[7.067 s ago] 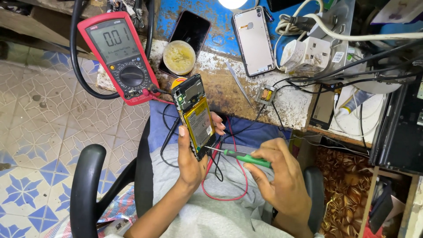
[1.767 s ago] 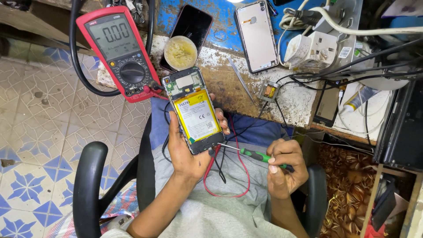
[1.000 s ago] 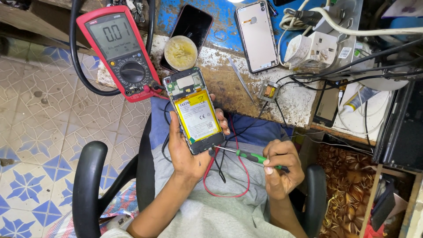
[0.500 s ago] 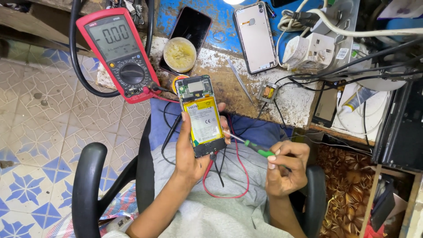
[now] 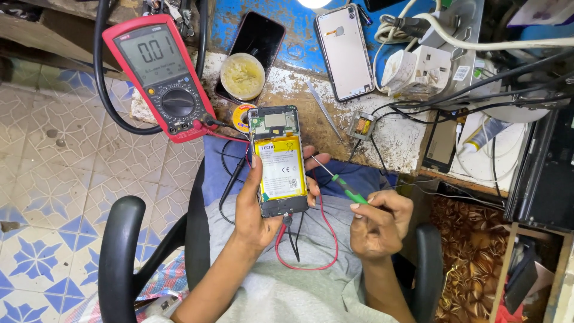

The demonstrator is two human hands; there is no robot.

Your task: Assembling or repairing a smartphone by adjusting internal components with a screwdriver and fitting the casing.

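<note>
- An opened phone, back cover off and yellow battery exposed, is gripped upright in the left hand.
- A green screwdriver is pinched in the right hand, tip near the phone's right edge.
- Beyond the hands, a red multimeter lies on the bench; reassembly is judged still outstanding.

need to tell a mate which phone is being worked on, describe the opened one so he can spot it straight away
Start at the red multimeter on the left end of the bench, then drop right to the lap of the seated person. The opened phone is upright in the left hand, with the right hand holding a green-handled screwdriver beside it. Unlike the two phones lying flat on the bench, its back is off, showing a yellow battery.
</note>
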